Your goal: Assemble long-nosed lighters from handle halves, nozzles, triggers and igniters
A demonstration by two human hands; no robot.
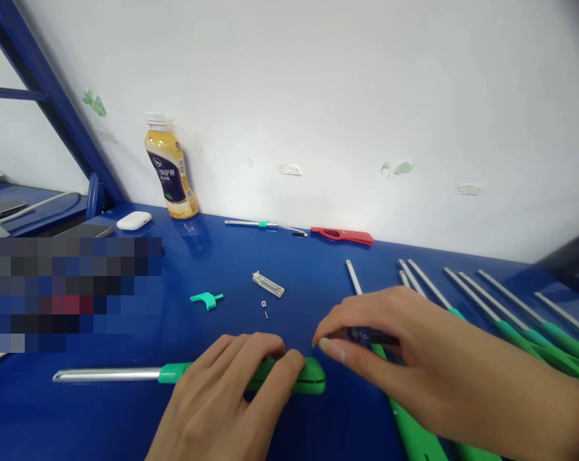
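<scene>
While your left hand (226,390) lies over the green lighter (312,376), its fingers are bent around the handle and hold it on the blue table (313,288). The lighter is lying flat before you, with its metal tube (111,375) pointing to the left. Your right hand (426,342) is just beside the handle end, and its grip is narrow, closed on a dark tool (368,335) which the fingers partly hide. Beyond your hands you have a small green piece (208,300), a clear part (269,284), a tiny square piece (263,304) and a tiny pin (266,314). Near the wall (289,96) are a red handle (344,235) and a yellow bottle (171,173). At your right, more green lighters (529,338) lie side by side, some of them partly behind your right arm.
</scene>
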